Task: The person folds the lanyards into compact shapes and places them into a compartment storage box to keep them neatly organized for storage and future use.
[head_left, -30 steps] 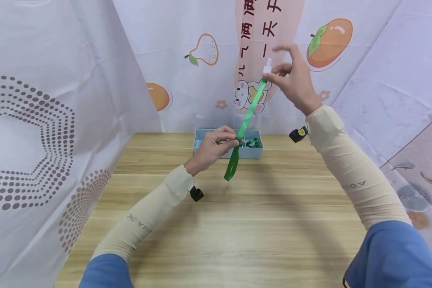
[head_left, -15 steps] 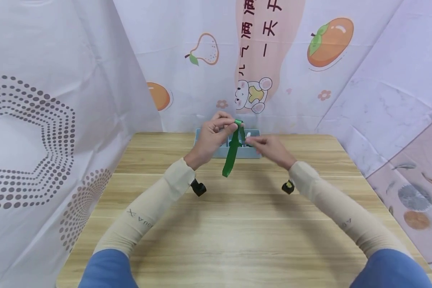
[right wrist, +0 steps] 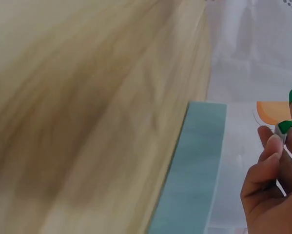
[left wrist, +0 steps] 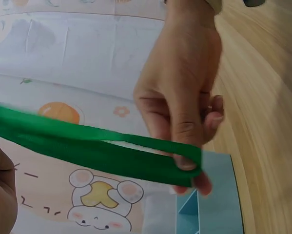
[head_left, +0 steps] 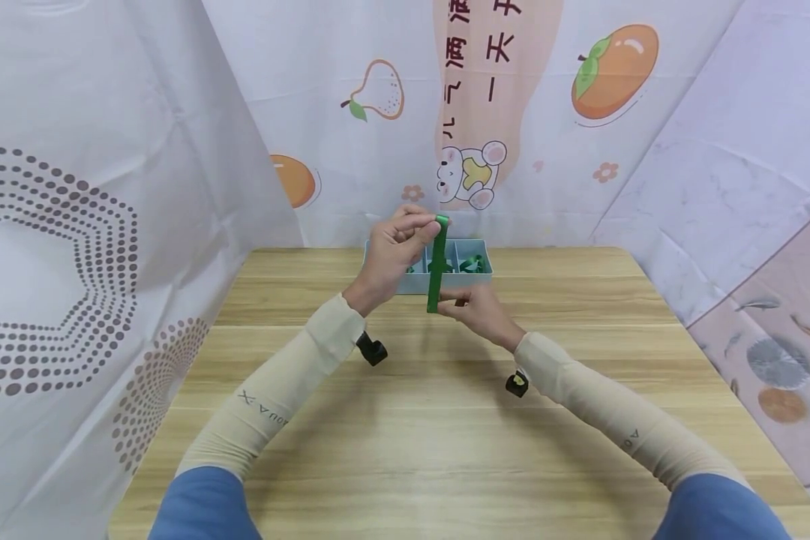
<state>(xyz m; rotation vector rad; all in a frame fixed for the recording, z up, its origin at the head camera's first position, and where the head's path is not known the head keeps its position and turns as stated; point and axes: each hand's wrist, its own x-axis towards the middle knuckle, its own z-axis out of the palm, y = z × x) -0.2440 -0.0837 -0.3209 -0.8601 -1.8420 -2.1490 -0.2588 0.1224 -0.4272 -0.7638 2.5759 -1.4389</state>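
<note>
A length of green ribbon (head_left: 436, 270) hangs upright and doubled between my hands, close in front of the box. My left hand (head_left: 393, 251) pinches its top between thumb and fingers. At the lower end, my right hand (head_left: 481, 311) pinches the ribbon from the right. In the left wrist view the ribbon (left wrist: 111, 156) runs as a long, narrow loop, its folded end at the right fingertips (left wrist: 185, 162); only part of the left hand (left wrist: 0, 200) shows. The right wrist view shows a small whitish edge beside the ribbon (right wrist: 285, 126) at the fingertips.
A light blue divided box (head_left: 415, 285) stands at the back of the wooden table (head_left: 445, 450), with loops of green ribbon (head_left: 472, 264) in its compartments. Printed cloth (head_left: 378, 165) hangs right behind the table. Small black cameras (head_left: 371, 349) sit under both wrists.
The right hand came down from high on the right, past the box, to the ribbon's lower end. The left hand rose slightly. The slanted ribbon now hangs nearly vertical and doubled.
</note>
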